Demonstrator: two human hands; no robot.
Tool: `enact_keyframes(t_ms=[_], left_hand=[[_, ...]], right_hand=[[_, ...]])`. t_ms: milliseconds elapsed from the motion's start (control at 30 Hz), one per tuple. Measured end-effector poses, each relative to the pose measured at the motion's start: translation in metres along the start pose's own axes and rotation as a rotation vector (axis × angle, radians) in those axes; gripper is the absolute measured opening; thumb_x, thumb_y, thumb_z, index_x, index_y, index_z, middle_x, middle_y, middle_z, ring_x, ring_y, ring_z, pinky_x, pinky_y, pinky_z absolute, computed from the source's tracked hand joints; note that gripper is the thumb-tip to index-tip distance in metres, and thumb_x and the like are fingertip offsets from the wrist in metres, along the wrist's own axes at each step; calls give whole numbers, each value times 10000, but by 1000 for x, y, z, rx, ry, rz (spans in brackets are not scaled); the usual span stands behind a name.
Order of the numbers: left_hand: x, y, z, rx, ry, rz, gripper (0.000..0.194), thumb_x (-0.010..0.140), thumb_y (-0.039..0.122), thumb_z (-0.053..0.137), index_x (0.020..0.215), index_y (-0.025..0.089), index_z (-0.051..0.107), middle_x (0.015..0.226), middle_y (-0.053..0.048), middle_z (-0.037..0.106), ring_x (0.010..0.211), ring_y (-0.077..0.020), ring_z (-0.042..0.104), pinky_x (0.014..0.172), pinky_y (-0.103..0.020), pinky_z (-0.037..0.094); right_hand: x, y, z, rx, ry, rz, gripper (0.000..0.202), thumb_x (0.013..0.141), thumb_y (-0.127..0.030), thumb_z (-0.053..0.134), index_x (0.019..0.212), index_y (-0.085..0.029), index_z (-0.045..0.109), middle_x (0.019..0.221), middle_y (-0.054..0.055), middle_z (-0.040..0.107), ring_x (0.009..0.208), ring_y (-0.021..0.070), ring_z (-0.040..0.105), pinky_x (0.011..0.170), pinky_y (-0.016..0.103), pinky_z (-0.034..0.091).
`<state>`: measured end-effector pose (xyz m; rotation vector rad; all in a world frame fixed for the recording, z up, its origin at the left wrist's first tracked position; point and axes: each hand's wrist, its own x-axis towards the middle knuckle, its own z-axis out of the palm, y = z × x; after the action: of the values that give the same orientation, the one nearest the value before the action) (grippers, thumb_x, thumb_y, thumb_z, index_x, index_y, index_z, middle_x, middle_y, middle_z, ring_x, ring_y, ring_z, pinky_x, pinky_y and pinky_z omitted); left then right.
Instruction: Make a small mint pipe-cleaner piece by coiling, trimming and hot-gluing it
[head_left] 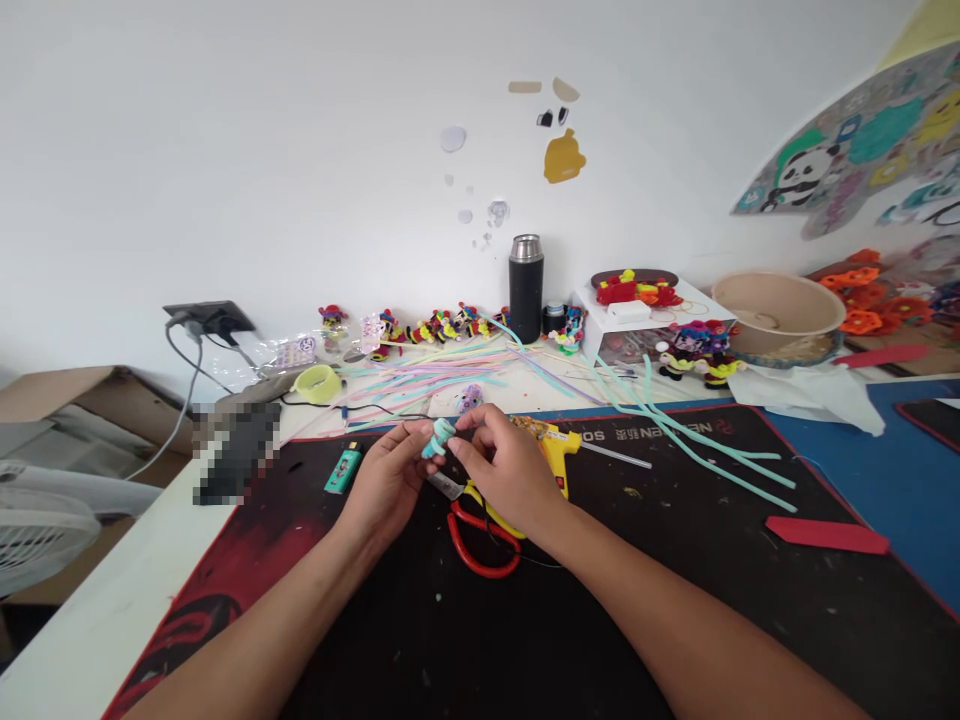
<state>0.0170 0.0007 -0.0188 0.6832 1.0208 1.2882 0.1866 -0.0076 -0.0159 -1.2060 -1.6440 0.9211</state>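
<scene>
A small coiled mint-green fuzzy piece (437, 440) is held up over the dark mat. My left hand (390, 475) grips it from the left between thumb and fingers. My right hand (502, 462) is bent close at its right side, thumb and fingers pinched near the piece; whether they grip it is too small to tell. Below my hands lie scissors with red handles (484, 571). Partly behind my right hand rests a yellow glue gun (559, 455) with a clear glue stick. Just beyond my hands sits a small purple fuzzy figure (471, 398).
A green lighter (343, 470) lies left on the mat (420, 640). Mint stems (705, 440) and a red strip (827, 535) are at right. Behind stand a black bottle (526, 290), a white box (600, 335), a beige bowl (780, 305) and several colourful figures. Pastel stems (420, 372) lie behind the mat.
</scene>
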Motion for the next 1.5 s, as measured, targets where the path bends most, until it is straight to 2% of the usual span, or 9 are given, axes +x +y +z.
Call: enact_keyframes(t_ms=[300, 700, 900, 1100, 1333, 1500], left_hand=[[-2, -2, 2, 15, -16, -20, 395, 567, 316, 1020, 804, 126, 766, 714, 5, 684, 563, -99, 632, 514, -185, 522], [-3, -4, 4, 31, 21, 27, 407, 550, 326, 1030, 787, 127, 766, 757, 13, 678, 578, -88, 632, 501, -173, 530], [-5, -6, 7, 42, 32, 41, 430, 531, 352, 1033, 774, 122, 763, 771, 5, 677, 610, -89, 622, 502, -172, 527], [-7, -10, 8, 101, 33, 145, 406, 594, 386, 1006, 793, 148, 745, 789, 5, 689, 649, -111, 644, 559, -204, 567], [-4, -10, 2, 299, -18, 302, 342, 744, 418, 920, 877, 170, 725, 827, -2, 723, 680, -128, 674, 637, -244, 598], [-7, -9, 4, 457, -16, 398, 340, 771, 444, 889, 882, 179, 708, 766, -2, 722, 684, -151, 683, 635, -259, 588]], right_hand=[[0, 2, 1, -5, -23, 16, 67, 952, -230, 653, 983, -233, 593, 610, -76, 570, 577, 150, 553, 605, 276, 346], [1, 7, 4, -1, -47, 10, 73, 941, -215, 646, 970, -230, 581, 604, -71, 602, 565, 149, 568, 606, 267, 351], [0, 3, 5, -10, -42, 34, 68, 939, -206, 635, 926, -229, 572, 564, -76, 577, 509, 142, 520, 595, 268, 351], [0, 5, 6, 24, -31, 40, 71, 941, -201, 621, 911, -231, 563, 559, -72, 584, 493, 138, 519, 562, 259, 343], [0, 8, 8, 107, -22, 33, 35, 963, -225, 616, 950, -230, 583, 623, -50, 646, 562, 152, 621, 575, 249, 390], [0, 7, 7, 166, -23, 81, 63, 965, -232, 622, 934, -235, 568, 593, -66, 619, 537, 151, 625, 551, 240, 399]])
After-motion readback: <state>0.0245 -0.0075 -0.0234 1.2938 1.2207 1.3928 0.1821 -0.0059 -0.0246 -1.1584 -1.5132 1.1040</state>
